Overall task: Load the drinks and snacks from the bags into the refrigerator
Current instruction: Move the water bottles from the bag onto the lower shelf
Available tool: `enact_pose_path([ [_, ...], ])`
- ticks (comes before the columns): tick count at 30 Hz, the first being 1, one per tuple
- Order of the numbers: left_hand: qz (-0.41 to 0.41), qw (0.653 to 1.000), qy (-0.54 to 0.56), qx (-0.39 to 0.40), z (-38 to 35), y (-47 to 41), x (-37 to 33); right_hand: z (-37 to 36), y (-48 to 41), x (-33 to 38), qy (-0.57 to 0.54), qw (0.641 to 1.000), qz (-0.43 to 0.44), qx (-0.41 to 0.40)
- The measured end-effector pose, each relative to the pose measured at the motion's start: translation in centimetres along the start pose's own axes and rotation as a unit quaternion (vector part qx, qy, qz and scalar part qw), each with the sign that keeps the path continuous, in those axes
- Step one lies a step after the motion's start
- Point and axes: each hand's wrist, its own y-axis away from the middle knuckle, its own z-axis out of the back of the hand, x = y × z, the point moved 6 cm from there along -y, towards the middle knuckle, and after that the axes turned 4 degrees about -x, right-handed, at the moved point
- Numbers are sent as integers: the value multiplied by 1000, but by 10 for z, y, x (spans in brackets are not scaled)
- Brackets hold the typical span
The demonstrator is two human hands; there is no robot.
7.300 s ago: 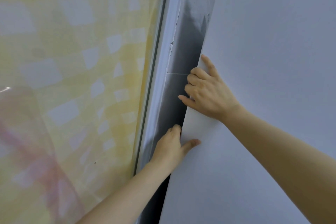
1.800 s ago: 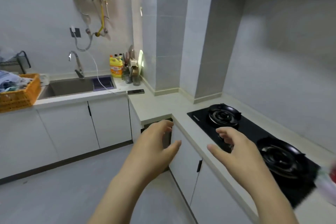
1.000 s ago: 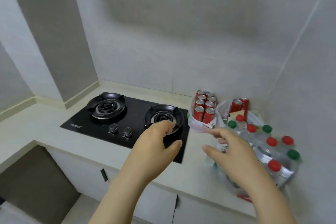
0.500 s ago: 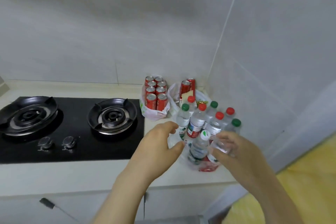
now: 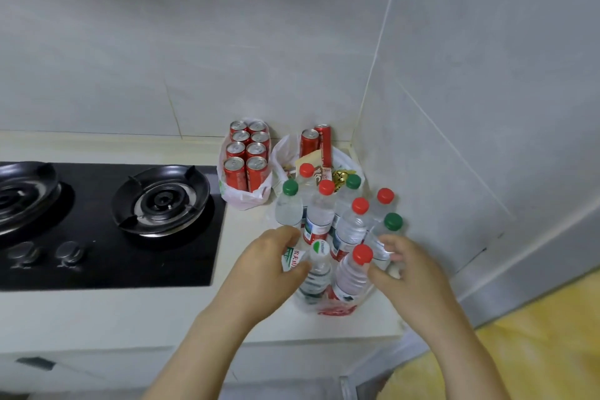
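Several clear water bottles with red and green caps stand in a thin plastic bag (image 5: 336,310) at the right end of the counter. My left hand (image 5: 266,269) curls round the labelled body of the green-capped bottle (image 5: 288,211) on the bag's left side. My right hand (image 5: 412,273) curls round the clear bottle (image 5: 388,230) with a green cap on the right side, its thumb by a red-capped bottle (image 5: 352,273). Behind them, a white bag holds several red cans (image 5: 246,159). Another bag (image 5: 324,153) holds two red cans and snack packets. The refrigerator is out of view.
A black two-burner gas hob (image 5: 107,224) lies to the left on the pale counter (image 5: 97,315). Tiled walls close the corner behind and to the right of the bags. White cabinet fronts sit below, and a yellow patterned surface (image 5: 535,344) shows at the lower right.
My view swung from the refrigerator door across the kitchen to the counter corner. Both hands travelled forward and now close on bottles in the near bag.
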Motion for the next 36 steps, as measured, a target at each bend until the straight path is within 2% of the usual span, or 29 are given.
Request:
enact_pose_path([
  [11, 66, 998, 13, 14, -54, -20, 16, -37, -40, -53, -9, 995, 1, 99],
  [24, 82, 994, 29, 64, -90, -43, 39, -66, -55, -71, -7, 995, 3, 103],
  [36, 89, 992, 37, 81, -111, -51, 55, -95, -61, -99, -47, 993, -53, 98],
])
